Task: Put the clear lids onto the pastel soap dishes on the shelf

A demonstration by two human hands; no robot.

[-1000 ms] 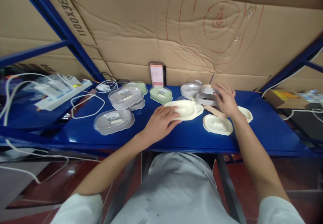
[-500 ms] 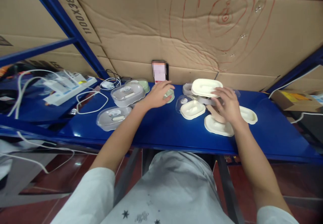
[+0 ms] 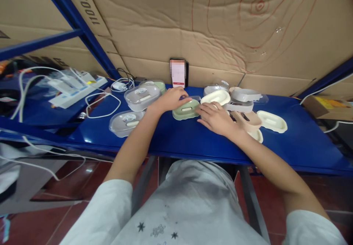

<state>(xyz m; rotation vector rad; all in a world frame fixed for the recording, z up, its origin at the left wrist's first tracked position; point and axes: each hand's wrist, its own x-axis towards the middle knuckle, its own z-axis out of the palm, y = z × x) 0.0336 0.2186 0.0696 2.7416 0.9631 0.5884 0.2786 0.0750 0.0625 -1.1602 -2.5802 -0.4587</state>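
Note:
A green plastic box [image 3: 186,109] with a pale oval piece at its middle lies on the blue table [image 3: 176,142]; a clear plastic edge shows behind it. My left hand [image 3: 174,99] is at its back left, thumb and fingers apart over it. From the right, my right hand [image 3: 216,118] reaches its right end with fingers stretched out. Whether either palm presses on the box is hidden. Just behind my right hand sits a cream oval tray [image 3: 216,97]. To its right are a beige box [image 3: 246,119], a grey-white box [image 3: 239,106] and another cream tray [image 3: 271,121].
Clear-lidded grey boxes [image 3: 142,97] stand at the left, a green one [image 3: 160,87] behind them. A phone [image 3: 178,74] leans on the cardboard wall [image 3: 154,46]. White cables and a power strip [image 3: 78,92] lie farther left. A blue frame post [image 3: 91,50] rises there.
My right hand has let go of the cream tray, now lower and farther left, and moved left to the green box. The green box shows more fully; my left hand stays by it.

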